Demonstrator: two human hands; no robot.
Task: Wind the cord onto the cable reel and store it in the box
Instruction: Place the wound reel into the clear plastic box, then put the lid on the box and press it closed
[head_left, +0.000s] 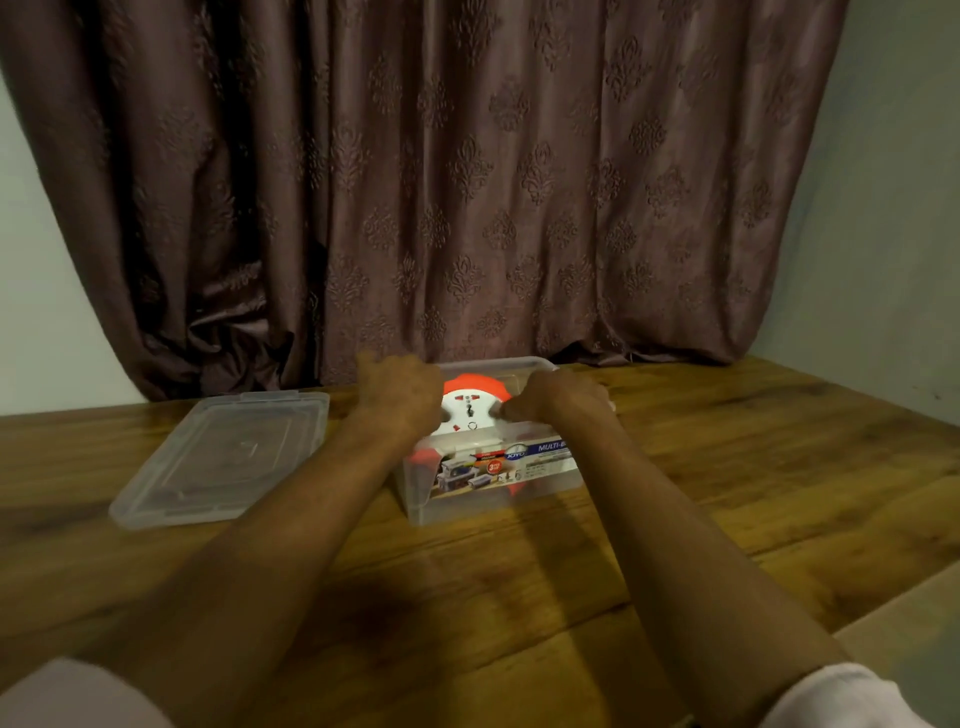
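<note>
Cable reel (470, 413): round, white socket face with orange rim, lying face-up inside the box. Socket holes and small red marks show on the face. Orange parts also show through the near wall of the box. The cord itself cannot be made out.

Box (519, 496): clear plastic, rectangular, open at the top, standing on the desk near the middle of the view. A printed label (511, 465) with blue, red and white panels runs along its near wall.

Left hand (397, 397): over the left edge of the reel, back of hand upward, fingers curled down around the reel's side; seems to grip the reel, though the fingertips are hidden.

Right hand (558, 402): over the right edge of the reel, fingers bent inward with the tips touching the white face and the box rim area; grip on the reel looks likely, contact partly hidden.

Both forearms bare, reaching forward from light-coloured sleeves (852, 699) at the bottom corners.

Lid (223, 457): clear plastic, lying flat on the desk to the left of the box, apart from it.

Desk (467, 597): brown wood-grain surface.

Curtain (441, 182): brownish-mauve, embossed motif, hanging behind the desk down to its far edge.

Wall (893, 208): pale, at right and far left.
</note>
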